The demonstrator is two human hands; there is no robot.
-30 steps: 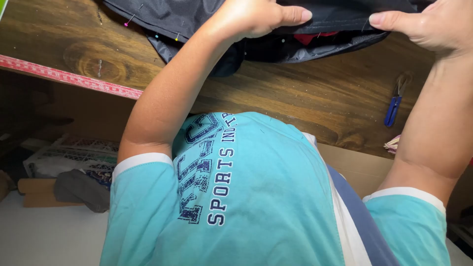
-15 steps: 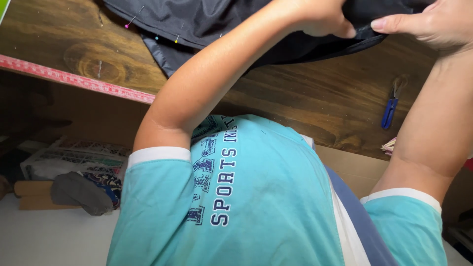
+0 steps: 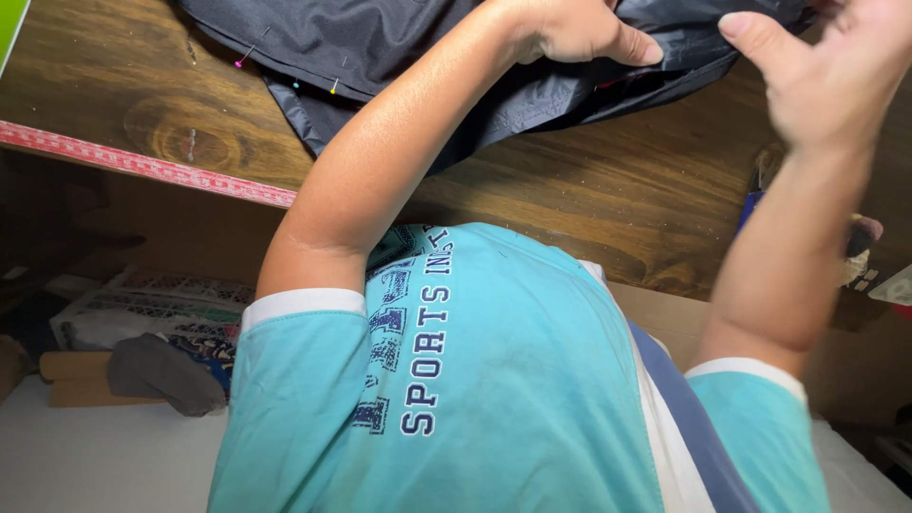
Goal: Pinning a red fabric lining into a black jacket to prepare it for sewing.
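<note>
My left hand (image 3: 570,33) is on the dark fabric (image 3: 399,57), arm reaching up and across from the left sleeve, elbow bent. Thumb lies flat along a fold, pressing it; the other fingers are out of view, can't tell their state. My right hand (image 3: 836,71) is raised just right of the fabric, forearm near vertical, thumb sticking out towards the left thumb, fingers loosely curled, holding nothing. Fabric lies on the wooden table (image 3: 589,180), at the far edge of view, with coloured pins (image 3: 242,59) stuck in it.
</note>
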